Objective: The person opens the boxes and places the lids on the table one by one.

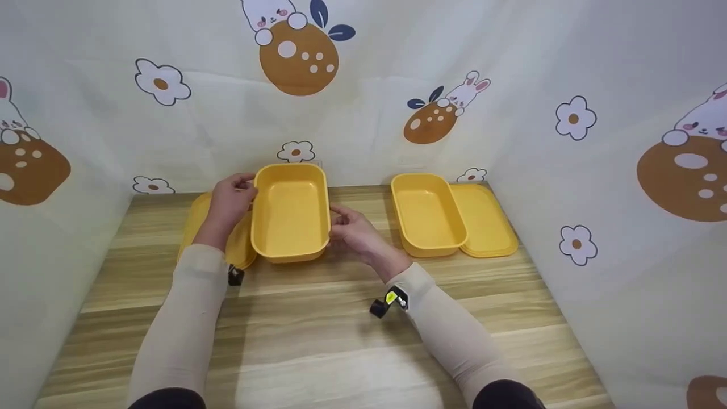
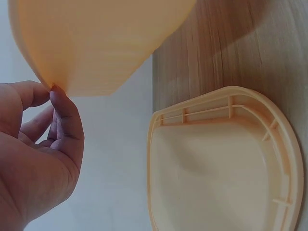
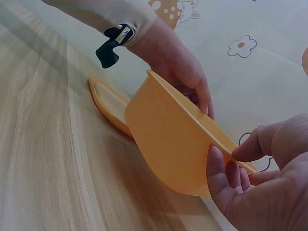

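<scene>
A yellow rectangular plastic box, lidless with nothing inside, is held up between both hands. My left hand pinches its rim on the left side, thumb and fingertips meeting at the edge in the left wrist view. On the opposite side my right hand grips the rim between thumb and fingers. The right wrist view shows the box tilted, raised off the wooden table with a shadow below. Beneath my left forearm lies a yellow lid, its ribbed rim facing up; in the head view the arm and box partly cover it.
A second yellow box stands on the table to the right, with another yellow lid against its right side. Patterned fabric walls enclose the table's back and both sides.
</scene>
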A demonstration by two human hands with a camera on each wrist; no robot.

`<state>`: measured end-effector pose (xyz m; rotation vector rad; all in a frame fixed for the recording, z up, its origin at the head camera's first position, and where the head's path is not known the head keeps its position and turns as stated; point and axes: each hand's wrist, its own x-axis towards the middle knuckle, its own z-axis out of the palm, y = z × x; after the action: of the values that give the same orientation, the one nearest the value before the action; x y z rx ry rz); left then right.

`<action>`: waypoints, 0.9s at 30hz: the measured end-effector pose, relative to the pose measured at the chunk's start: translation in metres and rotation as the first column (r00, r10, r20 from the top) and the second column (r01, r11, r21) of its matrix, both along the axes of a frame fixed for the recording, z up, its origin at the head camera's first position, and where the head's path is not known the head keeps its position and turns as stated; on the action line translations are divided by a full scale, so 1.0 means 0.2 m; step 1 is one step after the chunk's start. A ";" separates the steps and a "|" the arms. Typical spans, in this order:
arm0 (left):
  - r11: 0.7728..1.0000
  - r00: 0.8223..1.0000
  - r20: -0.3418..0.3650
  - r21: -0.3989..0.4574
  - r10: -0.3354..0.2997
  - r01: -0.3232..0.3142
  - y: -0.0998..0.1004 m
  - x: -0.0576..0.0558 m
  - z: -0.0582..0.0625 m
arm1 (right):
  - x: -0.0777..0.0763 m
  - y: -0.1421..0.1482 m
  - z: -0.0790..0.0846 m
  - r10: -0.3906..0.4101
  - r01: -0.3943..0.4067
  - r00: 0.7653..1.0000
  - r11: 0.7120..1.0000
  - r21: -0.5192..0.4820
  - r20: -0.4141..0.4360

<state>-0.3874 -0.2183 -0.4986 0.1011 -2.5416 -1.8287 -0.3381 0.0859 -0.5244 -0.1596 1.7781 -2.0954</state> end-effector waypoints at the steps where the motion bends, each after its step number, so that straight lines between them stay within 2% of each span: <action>1: 1.000 1.000 0.000 -0.004 0.001 -0.001 0.00 0.00 0.00 | 0.00 0.00 0.00 -0.003 0.003 1.000 1.000 -0.001 0.001; 10: 1.000 1.000 0.007 -0.004 0.005 -0.005 -0.02 -0.01 -0.01 | 0.00 -0.02 0.00 -0.002 0.002 1.000 1.000 -0.030 0.011; 27: 0.999 1.000 0.029 -0.048 0.012 -0.010 -0.02 -0.01 -0.08 | -0.01 -0.04 -0.06 -0.032 0.032 0.999 0.999 0.037 0.001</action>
<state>-0.3893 -0.2215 -0.5149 0.1426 -2.5976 -1.7739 -0.3405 0.0786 -0.5356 -0.1199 1.8285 -2.0822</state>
